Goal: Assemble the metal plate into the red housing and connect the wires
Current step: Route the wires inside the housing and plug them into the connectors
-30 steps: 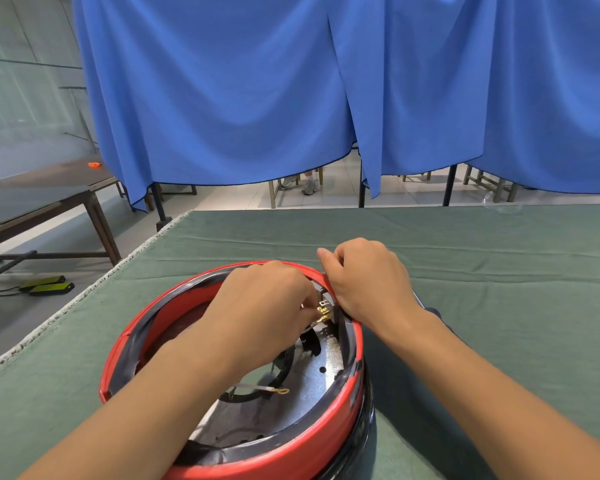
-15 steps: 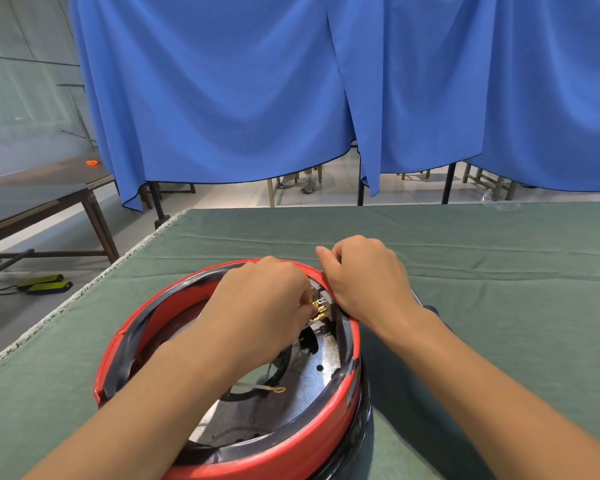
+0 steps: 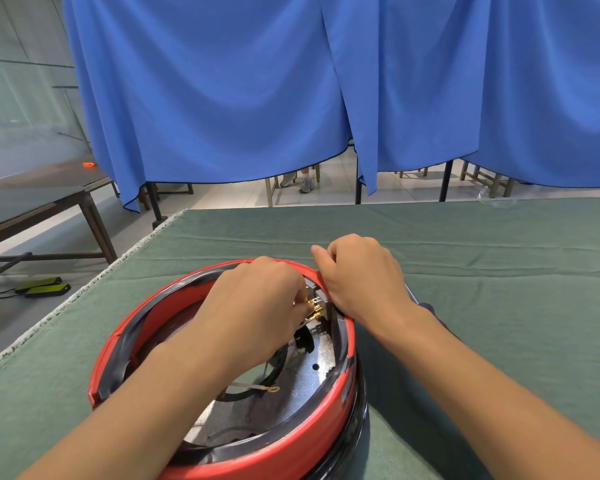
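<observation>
The red housing (image 3: pixel 284 452) sits on the green surface (image 3: pixel 499 306), with the metal plate (image 3: pixel 309 379) lying inside it. At the housing's far right rim, the left hand (image 3: pixel 257 306) reaches inside, its grip pinching a wire at the brass terminals (image 3: pixel 315 308). The right hand (image 3: pixel 361 282) rests on that same rim, fingers curled over its edge just beside the terminals. A loose wire with a ring end (image 3: pixel 257 387) lies on the plate nearer the housing's middle. Blue curtains (image 3: pixel 222 98) hang beyond the housing.
</observation>
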A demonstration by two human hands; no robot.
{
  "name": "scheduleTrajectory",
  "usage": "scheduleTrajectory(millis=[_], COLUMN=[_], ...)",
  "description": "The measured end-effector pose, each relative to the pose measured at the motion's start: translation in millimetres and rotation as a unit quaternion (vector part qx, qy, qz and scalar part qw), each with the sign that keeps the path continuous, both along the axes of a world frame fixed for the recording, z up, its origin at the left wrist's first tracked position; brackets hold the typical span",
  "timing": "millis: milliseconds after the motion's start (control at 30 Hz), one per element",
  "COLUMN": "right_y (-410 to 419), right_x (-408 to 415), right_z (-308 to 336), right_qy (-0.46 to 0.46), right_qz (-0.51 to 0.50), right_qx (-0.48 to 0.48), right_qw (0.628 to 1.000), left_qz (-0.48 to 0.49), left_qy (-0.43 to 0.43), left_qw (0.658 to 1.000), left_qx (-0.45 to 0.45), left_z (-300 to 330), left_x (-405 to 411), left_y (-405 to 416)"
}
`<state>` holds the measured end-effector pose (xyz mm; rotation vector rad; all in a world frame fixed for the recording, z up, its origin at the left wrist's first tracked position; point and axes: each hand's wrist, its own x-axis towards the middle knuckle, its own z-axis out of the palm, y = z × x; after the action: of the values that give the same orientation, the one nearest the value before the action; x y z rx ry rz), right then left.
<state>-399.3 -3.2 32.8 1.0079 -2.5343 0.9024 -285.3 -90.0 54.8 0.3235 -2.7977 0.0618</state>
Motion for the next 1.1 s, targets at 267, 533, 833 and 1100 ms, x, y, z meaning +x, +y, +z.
scheduleTrajectory(millis=[267,533,833,1100], right_y=[0,6,23,19], right_x=[1,3,6,26], right_z=[2,14,42,42], right_qy=[0.001,0.018,-0.088,0.004], right_qz=[0.0,0.011,0.034,-0.002], right_qx=[0.005,0.055,0.217,0.22], right_qw=[1.0,0.998,0.971,0.976], left_qz=[-0.003,-0.016,-0.006,-0.003], left_qy=[-0.004,-0.003,-0.004,-0.012], left_qw=[1.0,1.0,1.0,0.997], left_qx=[-0.028,-0.015,-0.02,-0.073], left_z=[-1,-1,-1,-1], left_x=[0,3,5,0], left_y=[0,-1,-2,2])
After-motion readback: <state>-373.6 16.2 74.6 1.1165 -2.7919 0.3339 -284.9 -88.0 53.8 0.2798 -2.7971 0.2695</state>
